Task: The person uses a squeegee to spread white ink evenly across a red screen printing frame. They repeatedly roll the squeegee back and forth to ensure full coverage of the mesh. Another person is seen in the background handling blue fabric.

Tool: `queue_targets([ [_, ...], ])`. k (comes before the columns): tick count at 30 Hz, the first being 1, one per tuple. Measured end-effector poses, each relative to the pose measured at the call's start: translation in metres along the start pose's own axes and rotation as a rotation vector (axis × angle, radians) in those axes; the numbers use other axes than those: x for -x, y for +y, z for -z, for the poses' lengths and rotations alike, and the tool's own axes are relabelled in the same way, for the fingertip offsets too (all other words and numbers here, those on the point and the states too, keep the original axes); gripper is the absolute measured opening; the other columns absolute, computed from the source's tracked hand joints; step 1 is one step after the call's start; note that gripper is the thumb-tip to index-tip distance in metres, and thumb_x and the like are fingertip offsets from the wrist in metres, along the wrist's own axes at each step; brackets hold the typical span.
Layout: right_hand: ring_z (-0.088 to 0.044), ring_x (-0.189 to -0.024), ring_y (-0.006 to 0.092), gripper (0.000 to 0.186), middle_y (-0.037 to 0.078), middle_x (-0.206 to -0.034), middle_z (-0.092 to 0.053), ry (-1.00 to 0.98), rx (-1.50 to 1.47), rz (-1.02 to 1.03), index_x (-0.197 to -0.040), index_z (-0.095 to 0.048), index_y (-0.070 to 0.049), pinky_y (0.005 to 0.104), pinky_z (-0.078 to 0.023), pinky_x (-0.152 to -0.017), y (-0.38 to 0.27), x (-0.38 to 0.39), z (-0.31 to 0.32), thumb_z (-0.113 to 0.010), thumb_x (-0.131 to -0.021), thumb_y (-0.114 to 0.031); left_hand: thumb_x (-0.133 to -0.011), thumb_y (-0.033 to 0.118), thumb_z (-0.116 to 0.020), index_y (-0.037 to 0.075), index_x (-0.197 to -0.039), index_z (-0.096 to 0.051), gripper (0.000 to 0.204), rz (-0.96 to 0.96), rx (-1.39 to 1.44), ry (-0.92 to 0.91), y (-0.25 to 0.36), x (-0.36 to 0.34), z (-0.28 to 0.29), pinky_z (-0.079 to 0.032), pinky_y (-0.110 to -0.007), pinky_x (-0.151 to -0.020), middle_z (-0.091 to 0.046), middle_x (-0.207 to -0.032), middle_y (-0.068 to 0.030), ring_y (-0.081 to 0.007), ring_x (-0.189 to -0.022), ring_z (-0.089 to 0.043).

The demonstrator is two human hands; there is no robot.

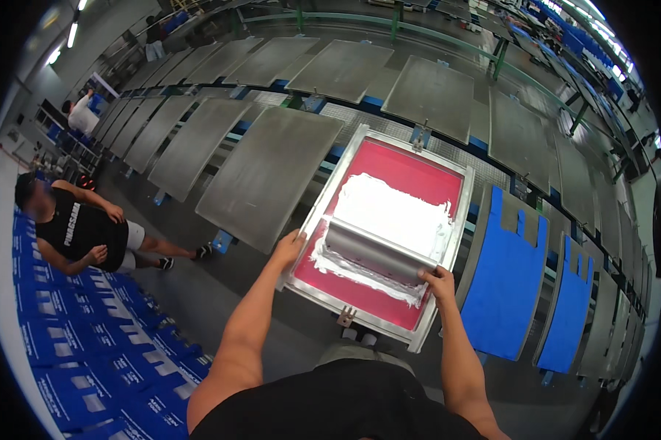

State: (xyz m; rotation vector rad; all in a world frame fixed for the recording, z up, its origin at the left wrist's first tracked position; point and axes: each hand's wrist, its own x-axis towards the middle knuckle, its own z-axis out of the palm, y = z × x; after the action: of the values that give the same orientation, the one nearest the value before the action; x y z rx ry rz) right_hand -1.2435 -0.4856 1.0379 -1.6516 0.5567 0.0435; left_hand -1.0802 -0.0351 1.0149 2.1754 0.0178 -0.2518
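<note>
A silk-screen frame (458, 209) with pale metal sides and red mesh (411, 155) lies in front of me. Thick white ink (393, 209) covers much of the mesh. Across it rests a wide grey metal squeegee (374, 253), with ink along its near edge. My right hand (439, 284) is closed on the squeegee's right end, thumb on its face. My left hand (289, 248) is closed around the frame's left side, apart from the squeegee. Its fingertips are partly hidden.
Grey flat pallets (272, 172) stand in long rows left, right and beyond. Blue fabric pieces (502, 282) lie on two pallets at right. Blue printed pieces (74, 392) are laid out at lower left, near another person (81, 227). A green rail (345, 16) runs behind.
</note>
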Motion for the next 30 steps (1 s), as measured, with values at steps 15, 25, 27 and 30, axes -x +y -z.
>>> queue_targets([
  [15,-0.062,-0.077,0.0137,0.032,0.005,-0.081,-0.067,-0.054,-0.094,0.020,-0.096,-0.071,0.001,0.0287,-0.049,-0.075,-0.039,-0.238,-0.064,-0.078,-0.066,-0.008,-0.097,0.027,-0.056,0.001,-0.129,-0.056,0.041,0.010,0.258,0.101,-0.030,-0.169,-0.026,-0.047,-0.032,-0.090,-0.068,-0.113,-0.0169,-0.0192,-0.105,-0.062],
  [25,-0.062,-0.076,0.0131,0.031,0.007,-0.083,-0.068,0.020,-0.013,-0.057,-0.096,-0.071,0.001,0.0266,-0.048,-0.071,0.067,-0.612,-0.449,-0.079,-0.069,-0.010,-0.097,0.024,-0.056,0.001,-0.126,-0.058,0.038,0.041,0.329,-0.067,-0.364,-0.646,0.063,-0.047,-0.028,-0.087,-0.069,-0.106,-0.0114,-0.0153,-0.099,-0.062],
  [27,-0.063,-0.075,0.0139,0.034,0.007,-0.083,-0.068,0.039,-0.028,-0.080,-0.098,-0.071,0.002,0.0275,-0.049,-0.071,0.112,-0.671,-0.504,-0.080,-0.069,-0.014,-0.097,0.022,-0.056,-0.001,-0.126,-0.058,0.037,0.066,0.314,-0.055,-0.441,-0.719,0.050,-0.047,-0.027,-0.086,-0.068,-0.107,-0.0085,-0.0140,-0.098,-0.061],
  [30,-0.064,-0.076,0.0160,0.038,0.008,-0.084,-0.069,0.124,0.080,-0.006,-0.099,-0.071,0.002,0.0293,-0.051,-0.072,0.199,-0.743,-0.562,-0.081,-0.069,-0.017,-0.097,0.022,-0.056,-0.002,-0.125,-0.058,0.037,0.028,0.342,-0.095,-0.548,-0.804,0.008,-0.047,-0.028,-0.087,-0.067,-0.110,-0.0105,-0.0148,-0.099,-0.061],
])
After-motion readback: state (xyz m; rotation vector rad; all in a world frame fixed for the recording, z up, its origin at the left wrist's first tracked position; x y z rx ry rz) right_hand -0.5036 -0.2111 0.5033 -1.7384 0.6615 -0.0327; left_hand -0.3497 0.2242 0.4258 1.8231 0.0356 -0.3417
